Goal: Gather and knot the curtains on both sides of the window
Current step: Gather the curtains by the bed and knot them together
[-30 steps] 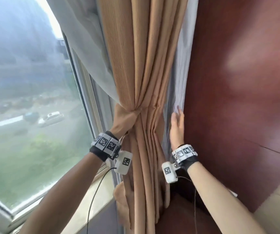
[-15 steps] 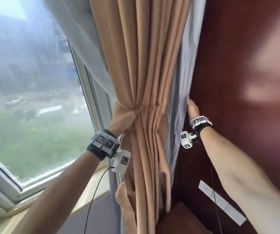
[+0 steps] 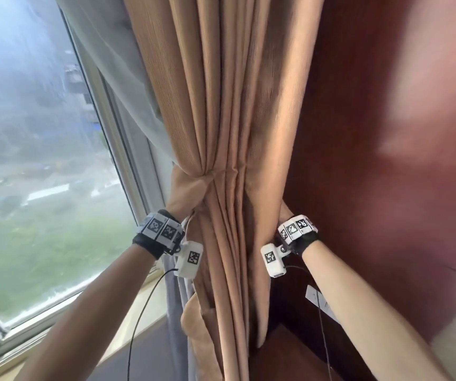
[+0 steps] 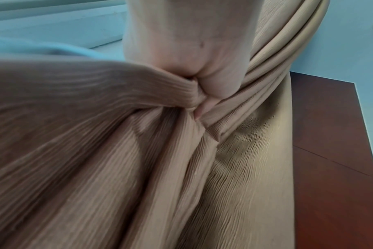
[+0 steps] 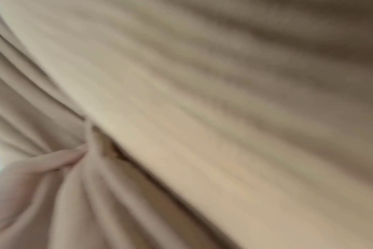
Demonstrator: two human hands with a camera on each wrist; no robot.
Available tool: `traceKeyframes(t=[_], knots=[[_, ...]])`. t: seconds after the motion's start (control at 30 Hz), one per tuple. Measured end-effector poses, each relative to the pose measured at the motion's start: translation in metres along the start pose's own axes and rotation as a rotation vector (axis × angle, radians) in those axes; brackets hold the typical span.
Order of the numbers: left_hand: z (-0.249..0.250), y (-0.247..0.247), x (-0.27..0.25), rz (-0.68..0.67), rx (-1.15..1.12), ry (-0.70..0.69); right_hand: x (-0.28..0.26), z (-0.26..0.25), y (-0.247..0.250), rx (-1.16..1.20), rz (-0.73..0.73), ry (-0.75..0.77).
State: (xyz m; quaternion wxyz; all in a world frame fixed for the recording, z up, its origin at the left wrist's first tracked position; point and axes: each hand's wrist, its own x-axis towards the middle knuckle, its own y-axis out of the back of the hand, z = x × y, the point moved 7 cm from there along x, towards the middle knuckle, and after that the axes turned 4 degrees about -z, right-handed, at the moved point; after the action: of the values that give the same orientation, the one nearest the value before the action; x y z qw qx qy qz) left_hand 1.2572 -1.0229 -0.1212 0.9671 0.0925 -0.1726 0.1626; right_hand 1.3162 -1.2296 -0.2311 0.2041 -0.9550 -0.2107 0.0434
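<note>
A tan ribbed curtain [image 3: 229, 111] hangs between the window and a dark red wood wall. My left hand [image 3: 184, 195] grips its bunched folds from the window side at mid height; in the left wrist view its thumb [image 4: 204, 91] presses into the pinched pleats [image 4: 187, 99]. My right hand [image 3: 285, 213] reaches in behind the curtain's right edge, with only its back and wristband showing. In the blurred right wrist view its fingers [image 5: 60, 159] dig into folds that converge at the fingertips. A sheer white curtain [image 3: 116, 78] hangs behind the tan one on the window side.
The window pane [image 3: 28, 160] and its pale sill [image 3: 141, 312] lie to the left. A polished red wood wall panel [image 3: 386, 160] stands close on the right, with a white label [image 3: 313, 296] low on it. A wood surface [image 3: 290, 356] sits below the curtain.
My right hand left the grey lining by the wall, came down and went in behind the curtain's right edge, pulling tan fabric over the lining. My left hand kept its hold.
</note>
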Motion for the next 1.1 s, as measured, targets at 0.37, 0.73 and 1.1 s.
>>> traceKeyframes(t=[0.37, 0.73, 1.1], knots=[[0.013, -0.004, -0.01, -0.171, 0.028, -0.141, -0.06, 0.025, -0.083, -0.727, 0.241, 0.236], [0.018, -0.008, -0.05, -0.668, -0.237, 0.137, -0.019, 0.045, -0.126, -0.806, 0.365, 0.273], [-0.067, 0.054, -0.074, -0.56, 0.06, -0.011, -0.059, 0.023, -0.115, -0.513, 0.457, 0.236]])
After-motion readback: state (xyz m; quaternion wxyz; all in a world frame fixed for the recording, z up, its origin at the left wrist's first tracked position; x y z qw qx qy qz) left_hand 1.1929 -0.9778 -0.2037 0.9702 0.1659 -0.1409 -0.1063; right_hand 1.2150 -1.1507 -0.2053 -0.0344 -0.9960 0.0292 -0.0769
